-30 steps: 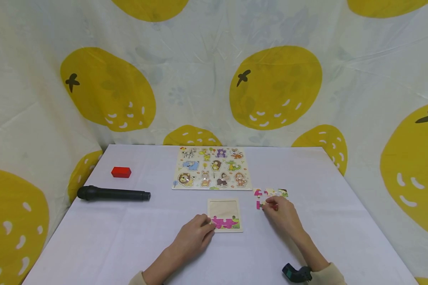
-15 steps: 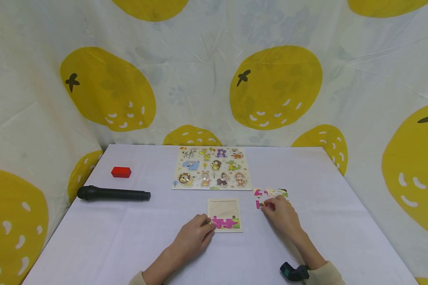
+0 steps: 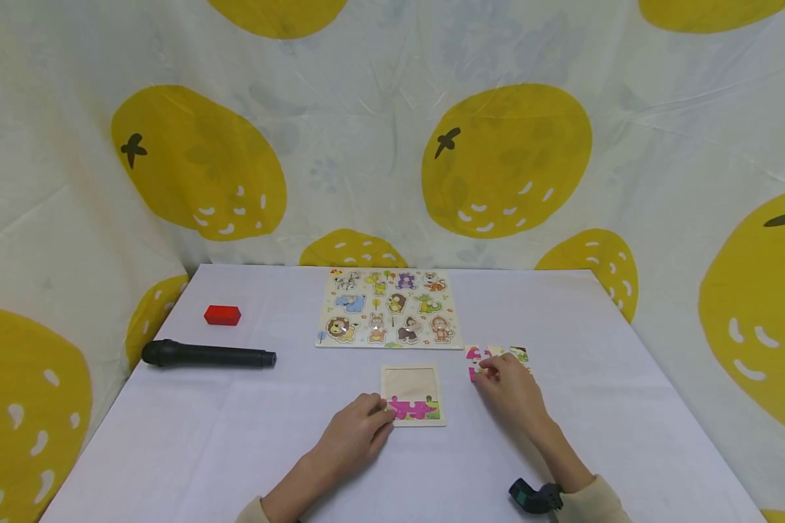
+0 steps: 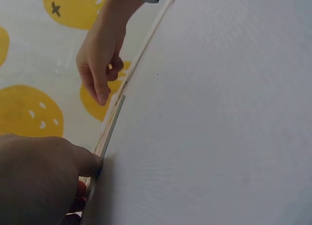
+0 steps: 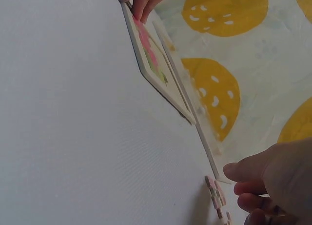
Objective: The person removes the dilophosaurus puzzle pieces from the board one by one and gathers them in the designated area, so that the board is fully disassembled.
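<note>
A small wooden puzzle tray [image 3: 441,396] lies near the front middle, its lower part filled with joined pink and green jigsaw pieces [image 3: 413,410]. My left hand [image 3: 356,430] holds the tray by its lower left edge, thumb at the side and fingertips over the rim. To the right, loose jigsaw pieces [image 3: 474,354] are laid out in rows on the cloth. Just over them hovers my right hand [image 3: 515,388], fingers loosely bent and covering some pieces. In the right wrist view, no piece shows between the thumb and fingers of that hand.
Behind the tray lies a larger animal puzzle board [image 3: 392,309]. A black microphone [image 3: 209,355] and a red block [image 3: 222,315] are on the left. A dark curved device [image 3: 535,497] sits by the right wrist. A fruit-print curtain [image 3: 366,145] surrounds the white table.
My right hand has drifted slightly left and away from me over the loose pieces, uncovering some on the right. The left hand and the tray stay where they were.
</note>
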Tool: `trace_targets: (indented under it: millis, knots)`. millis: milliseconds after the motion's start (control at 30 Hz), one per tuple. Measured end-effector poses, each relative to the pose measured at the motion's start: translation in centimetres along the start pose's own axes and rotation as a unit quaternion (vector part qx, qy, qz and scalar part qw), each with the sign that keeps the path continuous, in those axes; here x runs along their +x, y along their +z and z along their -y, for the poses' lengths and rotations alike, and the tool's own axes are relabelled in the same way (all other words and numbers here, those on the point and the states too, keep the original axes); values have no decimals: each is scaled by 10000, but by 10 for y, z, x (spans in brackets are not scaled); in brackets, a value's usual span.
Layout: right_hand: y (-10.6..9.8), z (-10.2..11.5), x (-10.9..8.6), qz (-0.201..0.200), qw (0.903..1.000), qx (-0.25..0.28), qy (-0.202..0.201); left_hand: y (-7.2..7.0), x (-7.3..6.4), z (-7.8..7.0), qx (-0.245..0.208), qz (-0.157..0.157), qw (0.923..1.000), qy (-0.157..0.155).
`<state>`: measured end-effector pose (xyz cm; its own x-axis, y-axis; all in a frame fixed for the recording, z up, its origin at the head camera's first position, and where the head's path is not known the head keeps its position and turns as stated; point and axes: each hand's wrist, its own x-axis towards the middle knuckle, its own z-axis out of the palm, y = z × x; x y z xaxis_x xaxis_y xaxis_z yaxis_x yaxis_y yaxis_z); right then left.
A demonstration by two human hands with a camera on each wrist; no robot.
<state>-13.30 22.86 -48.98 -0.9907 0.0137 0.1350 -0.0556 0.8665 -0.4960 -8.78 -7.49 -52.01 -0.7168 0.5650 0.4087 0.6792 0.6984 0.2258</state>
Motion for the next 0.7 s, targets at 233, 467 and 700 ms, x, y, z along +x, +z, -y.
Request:
trace_targets:
  millis: [233,467,700]
  knots:
    - [2,15,3,-7,9992,293,-279,-1,0,0,-99,-14,9999,21]
    - [8,28,1,252,9979,462,-387,-1,0,1,-230,-75,9997,-3]
    - [16,39,-5,552,9958,647,-353,3,0,2,-229,-221,9994,108]
